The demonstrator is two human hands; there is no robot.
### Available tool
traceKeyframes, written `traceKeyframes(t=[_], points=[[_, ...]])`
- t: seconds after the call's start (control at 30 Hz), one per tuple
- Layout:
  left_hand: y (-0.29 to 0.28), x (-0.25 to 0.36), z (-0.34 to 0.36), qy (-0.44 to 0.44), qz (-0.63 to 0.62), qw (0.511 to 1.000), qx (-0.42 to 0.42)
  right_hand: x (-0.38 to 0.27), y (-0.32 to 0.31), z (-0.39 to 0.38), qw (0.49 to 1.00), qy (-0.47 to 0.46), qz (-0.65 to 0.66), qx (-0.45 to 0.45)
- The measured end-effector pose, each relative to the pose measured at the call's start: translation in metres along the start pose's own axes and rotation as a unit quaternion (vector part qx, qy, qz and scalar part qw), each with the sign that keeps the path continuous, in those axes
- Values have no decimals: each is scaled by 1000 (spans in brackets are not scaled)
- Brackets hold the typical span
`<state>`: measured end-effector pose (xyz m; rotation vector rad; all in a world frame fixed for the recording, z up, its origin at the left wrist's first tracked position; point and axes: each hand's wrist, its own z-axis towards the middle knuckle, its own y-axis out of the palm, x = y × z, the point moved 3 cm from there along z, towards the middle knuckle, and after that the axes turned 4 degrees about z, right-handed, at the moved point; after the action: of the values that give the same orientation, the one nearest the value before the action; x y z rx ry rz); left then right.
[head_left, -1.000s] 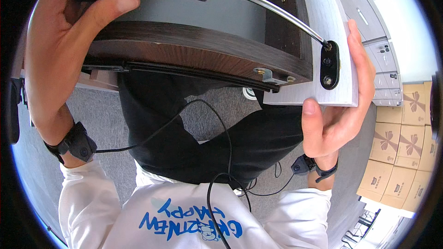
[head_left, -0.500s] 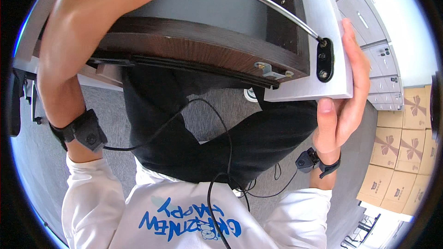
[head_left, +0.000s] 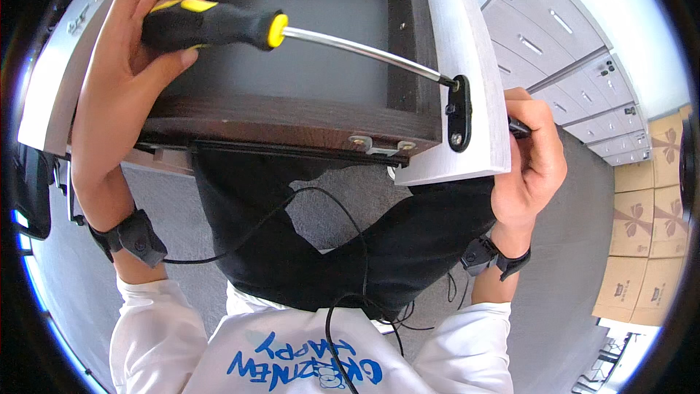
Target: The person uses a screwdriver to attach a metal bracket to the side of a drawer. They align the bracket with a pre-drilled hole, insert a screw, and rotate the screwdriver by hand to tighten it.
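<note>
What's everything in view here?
Drawer: one, brown, top
Panels: two, whitish, flanking drawer
Plate: one, black, on right panel
Screwdriver: one, black and yellow, tip at plate
Bracket: one, silver, on drawer
Small piece: one, black, beside right panel
Cabinets: several, grey, upper right
Boxes: at least six, brown, right
Carpet: one, grey, below
Cables: several, black, lower centre
Wristbands: two, black, wrists
Shirt: one, white, bottom
Trousers: one, black, centre
Left hand: one, bare, around screwdriver
Right hand: one, bare, at small piece

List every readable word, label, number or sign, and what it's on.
White shirt: large blue lettering across the chest; wording not copied here.
Cardboard boxes: brown printed motifs with tiny print, too small to read.
Screwdriver: no readable text on the black and yellow handle.
No other readable text found.
</note>
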<state>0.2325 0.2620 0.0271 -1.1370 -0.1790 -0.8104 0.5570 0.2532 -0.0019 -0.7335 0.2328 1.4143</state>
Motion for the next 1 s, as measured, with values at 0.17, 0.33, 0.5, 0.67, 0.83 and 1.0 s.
traceKeyframes(t=[0.17,0.33,0.5,0.67,0.83,1.0], points=[[-12,2,-5,-27,-76,994,68,-4,2,11,999,-6,37,-1],[-6,5,-5,-51,-29,994,89,0,2,12,999,4,31,4],[-18,-5,-18,44,79,995,32,-3,5,19,999,16,34,-13],[-18,-14,-25,9,111,993,48,-3,8,20,999,14,26,-24],[-21,-3,-19,63,134,988,51,-3,9,18,999,-19,-10,-27],[-17,-7,-19,-2,139,990,35,-2,9,16,999,-23,-26,0]])
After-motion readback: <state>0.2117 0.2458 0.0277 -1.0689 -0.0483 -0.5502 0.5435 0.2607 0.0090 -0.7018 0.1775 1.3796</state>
